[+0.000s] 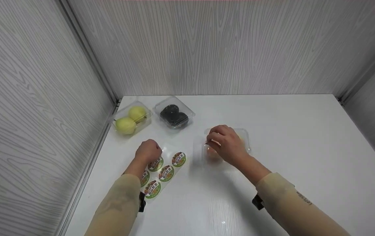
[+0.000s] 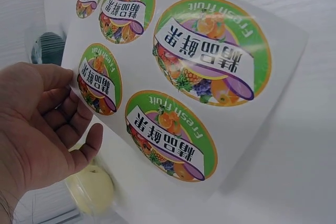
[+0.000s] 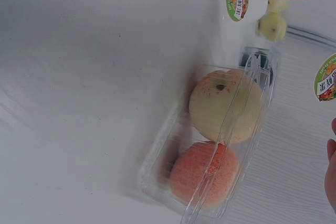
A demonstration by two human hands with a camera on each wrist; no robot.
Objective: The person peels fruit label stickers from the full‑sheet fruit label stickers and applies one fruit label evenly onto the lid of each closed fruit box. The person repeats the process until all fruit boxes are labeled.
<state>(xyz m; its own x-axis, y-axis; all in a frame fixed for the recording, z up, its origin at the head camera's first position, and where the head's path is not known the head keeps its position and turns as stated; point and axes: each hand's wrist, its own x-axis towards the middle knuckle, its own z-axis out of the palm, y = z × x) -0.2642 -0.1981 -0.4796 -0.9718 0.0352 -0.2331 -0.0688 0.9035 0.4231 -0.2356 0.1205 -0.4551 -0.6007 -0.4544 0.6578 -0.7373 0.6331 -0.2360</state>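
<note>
My left hand (image 1: pixel 148 151) pinches the edge of a sheet of round fruit stickers (image 2: pixel 113 59), tilted up in the left wrist view. Each label has a green rim, fruit pictures and "Fresh fruit" lettering. Above a clear plastic box (image 3: pixel 157 174) hovers my right hand (image 1: pixel 228 144), fingers bent. At the right edge of the right wrist view, a loose round sticker (image 3: pixel 326 80) is held by that hand, whose fingers (image 3: pixel 331 177) are partly cut off. Inside the lidded box are two peaches, one pale (image 3: pixel 223 106) and one redder (image 3: pixel 202 174).
At the back left of the white table (image 1: pixel 292 157) are two more clear boxes, one with yellow-green pears (image 1: pixel 125 126), the other with dark, blackish fruit (image 1: pixel 174 115). Grey wood-grain panels (image 1: pixel 207 49) enclose the table at the back and sides.
</note>
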